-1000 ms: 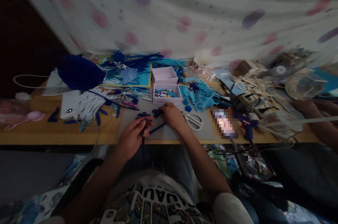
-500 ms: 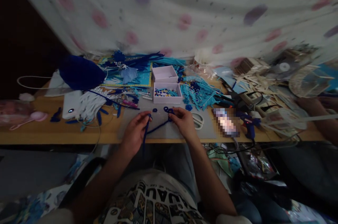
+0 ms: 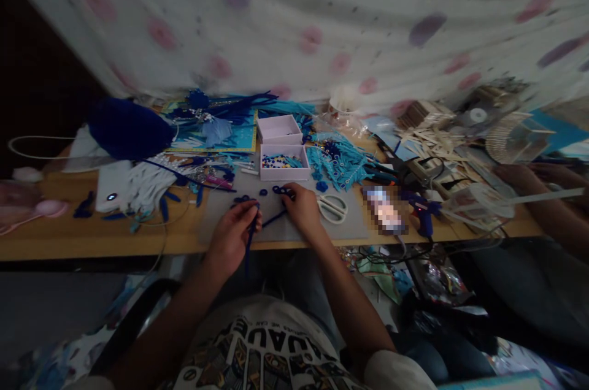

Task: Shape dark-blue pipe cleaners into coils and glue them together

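Note:
My left hand pinches a dark blue pipe cleaner, whose loose end hangs down past the table's front edge. My right hand is closed on another stretch of blue pipe cleaner, which slants from its fingers toward my left hand. Small curled loops of the same blue show at the right fingertips. A separate blue ring lies on the grey mat between my hands. White-handled scissors rest just right of my right hand. Whether both stretches are one piece, I cannot tell.
A white box of beads stands behind my hands, near turquoise pieces. Rightward are a lit phone, a blue glue gun and another person's hands. A large blue fuzzy shape lies left.
The view has shifted, so the table sits slightly further left. My left fingers have closed in more around the pipe cleaner, and blue curls now show above them. Both hands keep their hold.

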`<state>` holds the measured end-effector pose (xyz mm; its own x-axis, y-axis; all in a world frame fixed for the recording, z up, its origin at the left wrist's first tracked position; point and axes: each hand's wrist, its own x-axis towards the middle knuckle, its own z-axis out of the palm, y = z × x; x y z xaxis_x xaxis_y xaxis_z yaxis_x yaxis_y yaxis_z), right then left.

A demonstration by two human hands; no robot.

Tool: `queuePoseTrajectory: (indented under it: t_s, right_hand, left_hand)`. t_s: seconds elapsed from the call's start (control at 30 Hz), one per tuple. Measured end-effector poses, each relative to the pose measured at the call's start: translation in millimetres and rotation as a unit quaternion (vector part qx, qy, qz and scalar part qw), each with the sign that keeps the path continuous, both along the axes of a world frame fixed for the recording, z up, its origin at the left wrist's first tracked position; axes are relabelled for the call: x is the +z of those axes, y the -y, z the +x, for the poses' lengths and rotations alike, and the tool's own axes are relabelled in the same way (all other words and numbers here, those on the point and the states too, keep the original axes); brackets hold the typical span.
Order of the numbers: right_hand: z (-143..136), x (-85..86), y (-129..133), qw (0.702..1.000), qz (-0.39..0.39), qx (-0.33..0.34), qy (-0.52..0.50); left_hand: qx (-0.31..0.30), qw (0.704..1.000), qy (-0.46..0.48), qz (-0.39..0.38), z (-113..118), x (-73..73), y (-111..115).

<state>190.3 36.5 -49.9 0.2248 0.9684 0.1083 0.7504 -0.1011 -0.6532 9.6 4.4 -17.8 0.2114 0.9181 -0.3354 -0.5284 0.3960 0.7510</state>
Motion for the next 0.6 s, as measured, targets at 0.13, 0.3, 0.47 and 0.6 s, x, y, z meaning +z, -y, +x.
queuePoseTrajectory:
  t_s: [0.13,0.3,0.47,0.6]
  right_hand:
    - [-3.3,4.2,1.8,1.000,0.006,-0.004,0.018]
    - [-13.3,32.9,27.7,0.978,0.100,0.036,-0.177]
    - [-24.1,59.4,52.8,0.907,0.003,0.145,-0.395]
    - [-25.8,59.5,53.7,0.876,-0.040,0.146,-0.458]
  left_hand:
    - [-0.010,1.000,0.016,-0.005,1.2,3.1,2.3]
    - [-0.002,1.000,0.003,-0.003,0.5,6.1,5.6]
    - [-0.009,1.000,0.008,0.002,0.6,6.7,7.9]
    - [-0.030,1.000,0.004,0.005,2.2,6.9,9.9]
